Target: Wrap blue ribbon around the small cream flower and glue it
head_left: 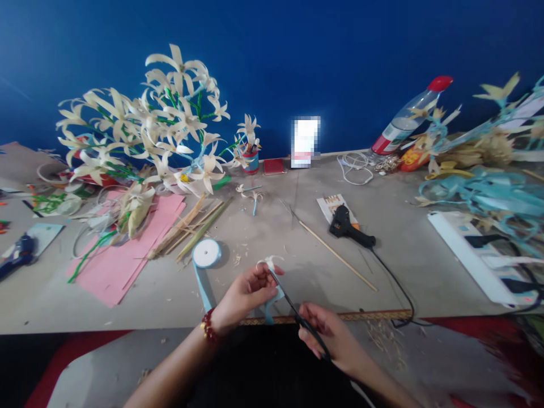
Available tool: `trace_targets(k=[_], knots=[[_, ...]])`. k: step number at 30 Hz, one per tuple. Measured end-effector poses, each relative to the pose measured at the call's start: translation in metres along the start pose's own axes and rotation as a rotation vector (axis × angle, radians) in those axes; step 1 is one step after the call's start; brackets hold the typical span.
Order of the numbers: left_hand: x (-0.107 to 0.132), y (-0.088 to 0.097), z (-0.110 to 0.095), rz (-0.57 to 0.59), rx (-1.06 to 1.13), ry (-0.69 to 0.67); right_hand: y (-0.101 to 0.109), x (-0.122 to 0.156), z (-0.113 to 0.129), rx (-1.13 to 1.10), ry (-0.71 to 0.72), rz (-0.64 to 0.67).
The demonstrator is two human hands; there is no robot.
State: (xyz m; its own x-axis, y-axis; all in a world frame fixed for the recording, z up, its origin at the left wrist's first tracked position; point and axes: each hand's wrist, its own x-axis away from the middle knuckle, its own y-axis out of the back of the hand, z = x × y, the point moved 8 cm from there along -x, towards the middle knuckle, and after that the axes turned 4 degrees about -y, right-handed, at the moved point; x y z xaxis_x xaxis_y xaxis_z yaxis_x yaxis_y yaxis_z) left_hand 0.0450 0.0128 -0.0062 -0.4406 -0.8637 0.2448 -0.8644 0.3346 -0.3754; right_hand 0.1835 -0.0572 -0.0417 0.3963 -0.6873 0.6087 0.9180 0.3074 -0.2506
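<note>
My left hand point(245, 290) is closed, pinching a small cream-white flower point(270, 261) by its base, near the table's front edge. A short light-blue ribbon end point(269, 313) hangs below those fingers. My right hand point(334, 334) is wrapped around the handles of black scissors point(294, 306). Their blades reach up and left to the flower's base, by the left fingertips; whether they touch the flower or ribbon I cannot tell. Left of my hands, a spool of light-blue ribbon point(207, 253) lies flat, its loose tail running down toward my left wrist.
Behind stands a large bunch of cream flowers point(182, 119). Pink sheets point(140, 243) and dry strips point(187, 226) lie left. A black glue gun point(351, 226), its cable, a thin stick point(335, 255) and a white power strip point(471, 260) lie right. A bottle point(408, 122) leans behind.
</note>
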Motion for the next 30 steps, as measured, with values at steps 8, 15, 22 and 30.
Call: trace_targets(k=[8, 15, 22, 30], knots=[[-0.002, -0.003, 0.001, 0.019, 0.044, -0.003, 0.003, 0.002, 0.002, 0.049, 0.034, -0.03], [-0.003, -0.004, -0.002, -0.004, 0.049, 0.001, 0.006, -0.002, -0.006, 0.049, 0.041, -0.044], [-0.005, -0.006, -0.003, -0.015, 0.071, 0.001, -0.003, -0.003, 0.0, -0.018, -0.023, 0.003], [-0.003, -0.009, 0.002, 0.01, 0.072, 0.027, -0.007, 0.002, 0.013, -0.014, -0.014, 0.02]])
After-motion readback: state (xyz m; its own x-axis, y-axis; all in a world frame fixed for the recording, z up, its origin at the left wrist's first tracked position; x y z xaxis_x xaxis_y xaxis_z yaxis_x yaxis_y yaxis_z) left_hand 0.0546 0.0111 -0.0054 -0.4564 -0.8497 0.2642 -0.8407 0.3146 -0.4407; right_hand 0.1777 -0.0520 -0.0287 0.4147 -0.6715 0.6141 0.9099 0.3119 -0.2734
